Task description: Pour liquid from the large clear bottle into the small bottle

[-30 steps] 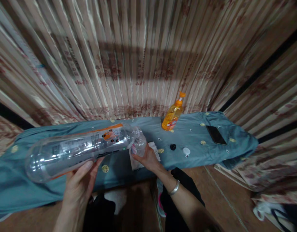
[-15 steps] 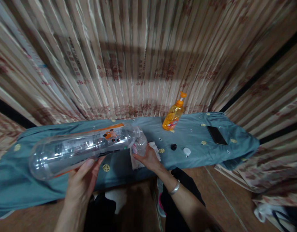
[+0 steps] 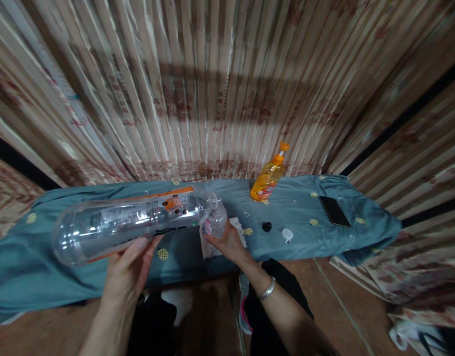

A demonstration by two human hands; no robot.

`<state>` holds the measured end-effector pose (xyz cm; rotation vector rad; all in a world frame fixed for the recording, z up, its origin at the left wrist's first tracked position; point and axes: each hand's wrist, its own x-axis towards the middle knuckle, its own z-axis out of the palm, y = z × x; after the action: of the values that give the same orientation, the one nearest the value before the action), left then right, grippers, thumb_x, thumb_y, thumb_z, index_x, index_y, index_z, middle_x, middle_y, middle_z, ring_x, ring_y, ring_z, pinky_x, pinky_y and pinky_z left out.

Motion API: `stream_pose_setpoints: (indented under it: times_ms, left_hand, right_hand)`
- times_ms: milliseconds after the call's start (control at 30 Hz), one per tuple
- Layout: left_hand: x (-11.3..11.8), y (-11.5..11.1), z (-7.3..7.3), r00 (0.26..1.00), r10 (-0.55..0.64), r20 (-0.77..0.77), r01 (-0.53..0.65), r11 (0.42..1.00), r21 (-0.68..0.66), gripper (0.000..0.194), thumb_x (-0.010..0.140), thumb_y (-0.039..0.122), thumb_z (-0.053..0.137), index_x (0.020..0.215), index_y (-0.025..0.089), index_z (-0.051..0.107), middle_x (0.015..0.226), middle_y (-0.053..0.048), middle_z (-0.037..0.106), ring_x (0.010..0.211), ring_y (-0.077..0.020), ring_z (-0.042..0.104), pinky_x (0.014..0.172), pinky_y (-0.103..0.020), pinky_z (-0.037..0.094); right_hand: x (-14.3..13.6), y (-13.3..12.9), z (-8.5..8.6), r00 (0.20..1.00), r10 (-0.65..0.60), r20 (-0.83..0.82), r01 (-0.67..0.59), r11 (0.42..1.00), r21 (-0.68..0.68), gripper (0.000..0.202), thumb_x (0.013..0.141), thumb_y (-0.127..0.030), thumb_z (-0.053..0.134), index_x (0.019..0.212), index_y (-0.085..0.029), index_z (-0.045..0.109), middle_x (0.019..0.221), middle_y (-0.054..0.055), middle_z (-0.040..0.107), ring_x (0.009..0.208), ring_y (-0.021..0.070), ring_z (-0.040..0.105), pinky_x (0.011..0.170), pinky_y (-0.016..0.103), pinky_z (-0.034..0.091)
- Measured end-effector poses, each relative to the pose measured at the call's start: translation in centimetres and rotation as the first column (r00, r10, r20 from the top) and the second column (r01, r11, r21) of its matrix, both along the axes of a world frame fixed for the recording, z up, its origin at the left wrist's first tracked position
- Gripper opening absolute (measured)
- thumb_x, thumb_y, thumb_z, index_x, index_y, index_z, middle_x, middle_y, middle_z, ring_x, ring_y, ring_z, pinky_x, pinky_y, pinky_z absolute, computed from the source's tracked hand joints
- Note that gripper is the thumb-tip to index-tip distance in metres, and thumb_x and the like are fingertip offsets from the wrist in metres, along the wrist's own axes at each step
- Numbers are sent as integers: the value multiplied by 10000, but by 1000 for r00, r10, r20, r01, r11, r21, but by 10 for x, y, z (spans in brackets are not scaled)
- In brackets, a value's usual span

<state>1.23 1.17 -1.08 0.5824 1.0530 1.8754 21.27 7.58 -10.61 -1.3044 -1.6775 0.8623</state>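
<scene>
- At left, a large clear plastic bottle with orange markings is held lengthwise over the bench, which is draped in teal fabric with yellow patches. Its rounded base points left and its neck points right.
- The left grip, a bare hand, is closed on the large bottle: thumb along the near side, fingers beneath the body.
- At the neck end, a smaller clear plastic vessel meets the large bottle's mouth. Its exact form, and whether the two are joined, cannot be determined.
- Below this vessel, a whitish cloth lies on the bench, partly covered by the hand.
- The right grip, also bare, is wrapped around the smaller vessel. A silver metal bracelet is worn on that wrist.
- Right of the hands, towards the rear edge, an amber pump bottle with an orange top stands upright, well apart from both hands.
- Nearer the front edge, a small round black cap lies on the fabric.
- Just beside it, to the right, is a round white cap.
- Farthest right, a flat black rectangular device rests on the bench.
</scene>
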Motion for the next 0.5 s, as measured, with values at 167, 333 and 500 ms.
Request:
stream_pose_setpoints:
  times_ms: [167,333,500]
  left_hand:
    - [3,1,2,1000,4,11,-4,1000,0,443,432,288,922,831,262,730,846,-8,752,980,-283,679,862,-435,584]
    - [2,0,2,1000,0,1,0,1000,1,457,441,276,913,861,263,732,858,-12,755,975,-290,684,883,-462,578]
    - [4,-1,6,1000,2,6,-2,1000,6,447,465,253,905,878,246,732,871,-21,760,1048,-309,661,949,-504,539]
  right_hand:
    - [1,0,0,1000,2,-8,-2,1000,1,579,710,-326,737,1221,-154,526,1118,106,704,1037,270,682,888,412,558]
    - [1,0,0,1000,2,-12,-2,1000,0,592,701,-323,742,1228,-157,529,1115,102,704,1029,267,685,885,404,564]
    - [1,1,-1,1000,9,-24,-9,1000,16,602,705,-330,738,1237,-156,515,1118,102,706,1030,267,685,899,413,561]
